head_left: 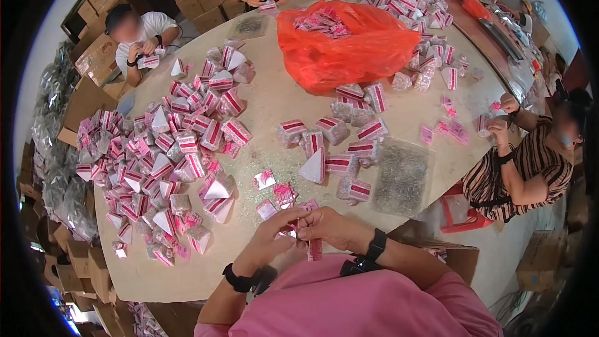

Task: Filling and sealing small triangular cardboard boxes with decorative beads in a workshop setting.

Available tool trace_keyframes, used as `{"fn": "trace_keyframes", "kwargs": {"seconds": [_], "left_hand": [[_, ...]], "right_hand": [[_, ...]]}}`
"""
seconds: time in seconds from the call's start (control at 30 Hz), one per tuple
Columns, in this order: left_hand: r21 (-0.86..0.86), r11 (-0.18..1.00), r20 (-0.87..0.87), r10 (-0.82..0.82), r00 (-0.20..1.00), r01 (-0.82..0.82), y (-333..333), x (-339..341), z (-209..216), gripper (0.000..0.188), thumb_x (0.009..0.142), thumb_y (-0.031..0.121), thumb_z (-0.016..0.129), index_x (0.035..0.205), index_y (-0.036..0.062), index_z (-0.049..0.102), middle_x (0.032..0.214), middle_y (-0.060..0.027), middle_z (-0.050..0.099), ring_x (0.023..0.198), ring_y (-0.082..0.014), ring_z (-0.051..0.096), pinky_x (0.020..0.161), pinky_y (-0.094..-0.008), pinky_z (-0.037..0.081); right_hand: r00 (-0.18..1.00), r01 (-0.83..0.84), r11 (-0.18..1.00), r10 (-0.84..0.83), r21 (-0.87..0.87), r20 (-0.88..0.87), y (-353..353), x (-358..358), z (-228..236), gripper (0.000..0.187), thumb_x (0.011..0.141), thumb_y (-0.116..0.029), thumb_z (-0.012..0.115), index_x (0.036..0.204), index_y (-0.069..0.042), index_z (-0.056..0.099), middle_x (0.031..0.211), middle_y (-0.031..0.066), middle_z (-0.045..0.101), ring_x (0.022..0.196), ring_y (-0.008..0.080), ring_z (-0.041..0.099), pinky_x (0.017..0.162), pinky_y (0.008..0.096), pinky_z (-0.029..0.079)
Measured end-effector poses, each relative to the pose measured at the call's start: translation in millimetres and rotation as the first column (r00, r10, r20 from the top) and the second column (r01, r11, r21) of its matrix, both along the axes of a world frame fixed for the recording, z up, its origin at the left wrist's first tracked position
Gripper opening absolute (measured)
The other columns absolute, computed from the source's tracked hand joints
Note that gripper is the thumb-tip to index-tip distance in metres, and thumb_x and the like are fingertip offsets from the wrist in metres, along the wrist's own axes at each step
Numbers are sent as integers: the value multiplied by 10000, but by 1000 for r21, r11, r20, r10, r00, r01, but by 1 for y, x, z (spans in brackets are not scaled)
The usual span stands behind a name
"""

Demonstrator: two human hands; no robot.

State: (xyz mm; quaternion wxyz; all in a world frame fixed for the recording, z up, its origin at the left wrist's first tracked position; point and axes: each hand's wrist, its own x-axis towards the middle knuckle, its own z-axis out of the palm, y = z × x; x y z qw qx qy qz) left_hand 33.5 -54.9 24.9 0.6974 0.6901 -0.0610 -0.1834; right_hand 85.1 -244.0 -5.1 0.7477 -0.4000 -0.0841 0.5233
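Note:
My left hand [269, 241] and my right hand [336, 229] meet at the table's near edge, in front of my pink shirt. Fingertips of both hands pinch a small pink tag [314, 250], which hangs partly below the right fingers. Its finer details are hidden by the fingers. Just beyond the hands lie several loose pink and white tags [284, 195]. Small clear packets with pink-and-white paper tops [341, 165] stand and lie ahead to the right. Beside them is a shallow clear tray [399, 178] full of tiny metal pieces, perhaps pins.
A large heap of similar packets [163, 168] covers the table's left side. An open red plastic bag [340, 62] of pink tags sits mid-table, with more packets [405, 0] behind. Three people work around the table. Cardboard boxes [100, 59] stand at the left.

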Motion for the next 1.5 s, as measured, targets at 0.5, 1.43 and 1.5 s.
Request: {"fn": "trace_keyframes", "kwargs": {"seconds": [0.5,1.43,1.5], "left_hand": [[256,923,-89,318,944,-287,-18,-15,-33,115,847,57,582,743,21,548,640,-23,534,550,-86,472,479,-236,347],[881,430,434,-564,702,-200,-111,79,-88,659,751,207,683,1318,17,408,1217,-154,479,1167,-309,435,963,-463,354],[787,601,394,-311,865,-143,-100,67,-72,689,736,173,718,1326,8,403,1199,-138,489,1131,-279,472,918,-397,404]], "right_hand": [[767,204,908,83,-365,636,-2,-3,21,93,869,-78,586,936,-26,547,776,49,583,738,135,583,647,294,463],[705,649,576,-209,-497,678,-141,-27,-4,100,829,-73,603,862,21,611,695,60,605,620,106,581,572,252,457],[737,617,609,-226,-498,637,-138,-22,0,97,834,-66,602,868,23,613,692,48,600,614,93,566,570,246,454]]}}
